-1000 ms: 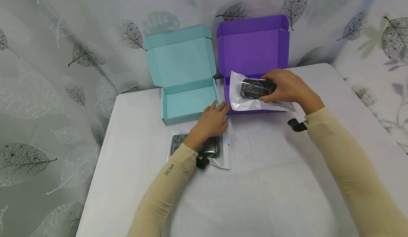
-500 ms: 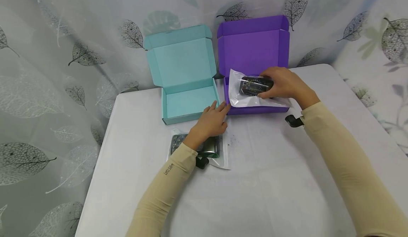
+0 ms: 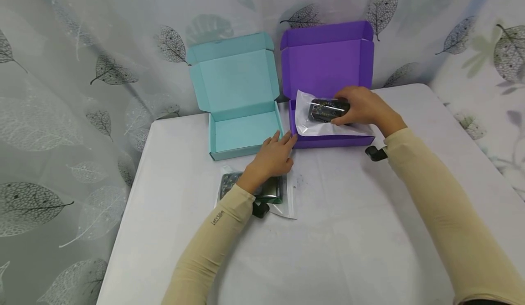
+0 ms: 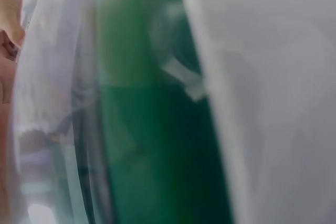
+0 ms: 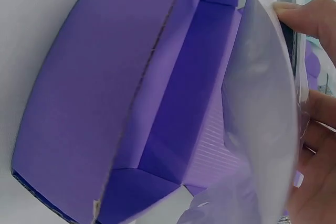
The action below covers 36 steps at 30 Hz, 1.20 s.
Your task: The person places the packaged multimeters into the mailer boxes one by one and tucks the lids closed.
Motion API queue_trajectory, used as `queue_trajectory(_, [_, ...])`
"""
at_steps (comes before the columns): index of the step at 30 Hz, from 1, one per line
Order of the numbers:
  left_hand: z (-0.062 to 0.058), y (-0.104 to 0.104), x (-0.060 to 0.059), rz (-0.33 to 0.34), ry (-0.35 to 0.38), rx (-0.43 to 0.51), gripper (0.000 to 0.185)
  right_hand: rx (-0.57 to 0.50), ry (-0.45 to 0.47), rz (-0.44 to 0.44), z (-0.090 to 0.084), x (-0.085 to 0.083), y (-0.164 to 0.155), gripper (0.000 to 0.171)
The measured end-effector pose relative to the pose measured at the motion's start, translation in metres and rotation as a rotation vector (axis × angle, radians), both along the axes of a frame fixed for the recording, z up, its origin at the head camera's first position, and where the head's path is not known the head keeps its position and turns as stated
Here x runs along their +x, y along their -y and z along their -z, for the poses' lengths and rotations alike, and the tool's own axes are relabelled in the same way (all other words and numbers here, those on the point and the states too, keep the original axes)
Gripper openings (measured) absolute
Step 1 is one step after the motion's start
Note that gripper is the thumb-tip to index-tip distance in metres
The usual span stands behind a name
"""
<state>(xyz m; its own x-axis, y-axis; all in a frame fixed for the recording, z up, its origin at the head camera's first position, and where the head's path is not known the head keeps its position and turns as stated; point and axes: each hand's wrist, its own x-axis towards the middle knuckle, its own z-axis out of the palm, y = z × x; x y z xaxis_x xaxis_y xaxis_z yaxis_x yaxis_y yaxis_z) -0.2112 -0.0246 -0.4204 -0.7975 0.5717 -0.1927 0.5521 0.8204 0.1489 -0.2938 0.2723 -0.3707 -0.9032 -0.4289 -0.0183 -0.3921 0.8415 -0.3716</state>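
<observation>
The right hand (image 3: 362, 109) is curled round a dark item sealed in a clear bag (image 3: 324, 118), which is held over the open purple box (image 3: 328, 142), its near edge overhanging the box's front wall. The far upright lid stands just behind the bag. The left hand (image 3: 272, 157) is laid flat with fingers relaxed and slightly spread, its fingertips (image 3: 287, 137) touching the gap between the purple box and the teal box (image 3: 242, 149). A second bagged item (image 3: 275, 193) lies under the left wrist, largely hidden. Bare white table (image 3: 348, 232) is left open on the near side. The left wrist view is blurred green and white.
</observation>
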Motion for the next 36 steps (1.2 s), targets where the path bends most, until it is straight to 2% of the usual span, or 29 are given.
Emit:
queue_trajectory(20, [0.006,0.002,0.003,0.037,0.005,0.045,0.067,-0.008,0.028,-0.019,0.030,-0.014,0.001,0.066])
queue_trajectory(36, [0.004,0.001,0.003,0.042,-0.023,0.043,0.067,-0.023,0.028,-0.053,0.038,-0.023,0.003,0.069])
